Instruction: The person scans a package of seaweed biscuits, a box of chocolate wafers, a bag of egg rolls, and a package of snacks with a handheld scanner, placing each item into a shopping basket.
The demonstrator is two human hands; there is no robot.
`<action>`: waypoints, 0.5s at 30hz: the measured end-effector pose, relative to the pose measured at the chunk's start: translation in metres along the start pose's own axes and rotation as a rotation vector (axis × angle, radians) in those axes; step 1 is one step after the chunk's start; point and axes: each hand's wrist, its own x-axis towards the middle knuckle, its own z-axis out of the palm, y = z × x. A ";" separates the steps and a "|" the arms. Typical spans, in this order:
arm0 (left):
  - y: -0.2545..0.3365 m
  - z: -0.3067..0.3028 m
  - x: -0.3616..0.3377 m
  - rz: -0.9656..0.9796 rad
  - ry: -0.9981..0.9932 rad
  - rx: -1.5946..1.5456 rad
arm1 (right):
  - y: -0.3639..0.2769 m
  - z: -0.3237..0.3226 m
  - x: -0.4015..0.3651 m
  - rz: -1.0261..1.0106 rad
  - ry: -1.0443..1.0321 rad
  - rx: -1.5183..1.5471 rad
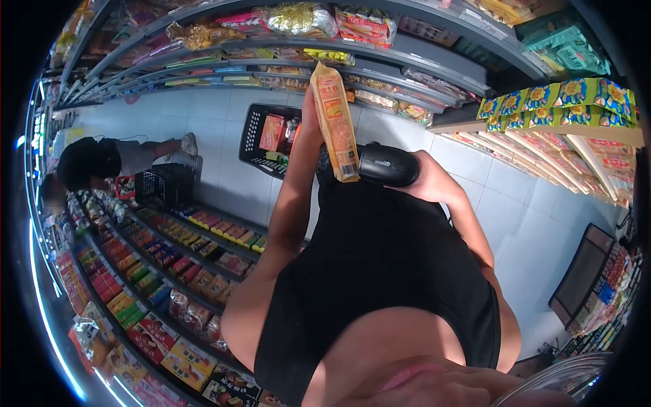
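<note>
My left hand (310, 117) is closed round a long orange-yellow snack packet (333, 122), held upright in front of my chest. A barcode is printed at the packet's lower end. In my right hand (432, 180) sits a black, rounded barcode scanner (388, 165), close beside that lower end. My fingers under the scanner are partly hidden. Behind my left forearm, a black shopping basket (249, 139) stands on the floor with a red box (272, 131) and other packages inside.
Shelves of packaged snacks (285, 20) run along the far side, with more shelves (156, 271) at lower left. Green packets (569, 95) line a display at right. Another person (91, 163) stands in the aisle at left near a dark basket (163, 184).
</note>
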 end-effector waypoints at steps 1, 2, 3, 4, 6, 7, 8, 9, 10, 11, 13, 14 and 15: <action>0.001 0.003 -0.002 -0.004 0.020 0.019 | -0.003 0.000 -0.002 0.012 0.019 0.001; 0.001 0.003 -0.003 -0.002 0.019 0.018 | -0.005 -0.001 -0.004 0.024 0.041 0.002; 0.001 0.004 -0.003 -0.002 0.015 0.019 | -0.008 -0.001 -0.005 -0.006 0.079 0.009; 0.001 0.004 -0.002 -0.003 0.011 0.019 | -0.010 -0.002 -0.007 -0.036 0.118 0.016; -0.002 -0.003 0.004 -0.018 -0.030 -0.025 | -0.003 -0.002 -0.007 -0.073 0.190 0.040; -0.004 -0.008 0.007 -0.025 -0.049 -0.047 | 0.011 -0.001 -0.004 -0.080 0.222 0.057; -0.009 -0.014 0.012 -0.012 -0.051 -0.129 | 0.019 -0.001 -0.003 -0.087 0.253 0.073; -0.018 -0.020 0.018 0.002 -0.054 -0.209 | 0.012 -0.003 -0.003 -0.129 0.288 0.092; -0.027 -0.026 0.023 0.014 -0.057 -0.290 | 0.009 -0.005 -0.005 -0.137 0.299 0.097; -0.034 -0.025 0.023 0.075 -0.093 -0.262 | 0.007 -0.007 -0.006 -0.144 0.310 0.103; -0.043 -0.024 0.025 -0.058 -0.032 -0.497 | 0.011 -0.010 -0.009 -0.161 0.336 0.094; -0.047 -0.018 0.023 -0.128 0.000 -0.612 | 0.012 -0.011 -0.010 -0.135 0.342 0.102; -0.050 -0.008 0.021 -0.089 0.036 -0.556 | 0.014 -0.011 -0.012 -0.109 0.349 0.110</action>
